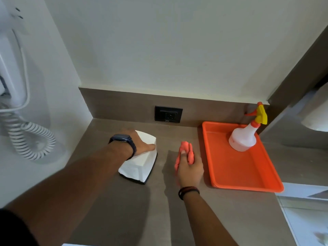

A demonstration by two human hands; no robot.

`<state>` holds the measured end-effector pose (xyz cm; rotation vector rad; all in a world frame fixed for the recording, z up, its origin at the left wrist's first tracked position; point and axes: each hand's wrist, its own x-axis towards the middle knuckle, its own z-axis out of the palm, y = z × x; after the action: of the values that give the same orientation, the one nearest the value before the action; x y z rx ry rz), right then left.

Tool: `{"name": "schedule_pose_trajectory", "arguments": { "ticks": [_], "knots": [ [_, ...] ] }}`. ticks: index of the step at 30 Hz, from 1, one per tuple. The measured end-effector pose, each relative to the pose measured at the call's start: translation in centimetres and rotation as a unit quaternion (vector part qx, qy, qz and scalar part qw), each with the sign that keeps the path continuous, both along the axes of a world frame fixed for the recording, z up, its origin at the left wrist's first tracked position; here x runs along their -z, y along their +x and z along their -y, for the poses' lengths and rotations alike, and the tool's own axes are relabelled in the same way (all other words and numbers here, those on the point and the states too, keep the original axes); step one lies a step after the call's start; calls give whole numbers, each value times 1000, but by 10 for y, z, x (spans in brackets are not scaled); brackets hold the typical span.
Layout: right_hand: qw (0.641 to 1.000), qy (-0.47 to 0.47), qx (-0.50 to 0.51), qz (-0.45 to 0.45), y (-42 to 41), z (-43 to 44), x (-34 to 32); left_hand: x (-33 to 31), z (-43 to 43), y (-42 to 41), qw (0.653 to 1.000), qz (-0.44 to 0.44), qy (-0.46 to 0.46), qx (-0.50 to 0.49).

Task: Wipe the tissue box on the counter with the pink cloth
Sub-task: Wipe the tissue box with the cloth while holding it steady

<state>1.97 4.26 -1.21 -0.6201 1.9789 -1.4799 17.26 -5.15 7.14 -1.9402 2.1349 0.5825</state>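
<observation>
A white tissue box (137, 166) with a dark base sits on the brown counter (124, 210), left of centre. My left hand (142, 142), with a dark watch on the wrist, grips the box's far end from above. To the right of the box, my right hand (190, 168) is closed around the bunched pink cloth (186, 150). The cloth rests on or just above the counter, a short gap from the box and not touching it.
An orange tray (248, 174) lies at the right with a white spray bottle (244, 137) standing in its far end. A black wall socket (168, 114) is in the backsplash behind. A white wall phone (10, 68) with coiled cord hangs at the left.
</observation>
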Motion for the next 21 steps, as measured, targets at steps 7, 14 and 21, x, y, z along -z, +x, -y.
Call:
{"name": "schedule_pose_trajectory", "arguments": {
  "ticks": [7,14,21],
  "knots": [
    [992,-29,-16,123,43,13,17,21,27,26,950,113,31,290],
    [982,-47,-115,140,84,47,13,44,30,30,953,65,-51,292],
    [966,0,-101,237,77,39,18,42,30,29,953,80,-40,289]
  ]
}}
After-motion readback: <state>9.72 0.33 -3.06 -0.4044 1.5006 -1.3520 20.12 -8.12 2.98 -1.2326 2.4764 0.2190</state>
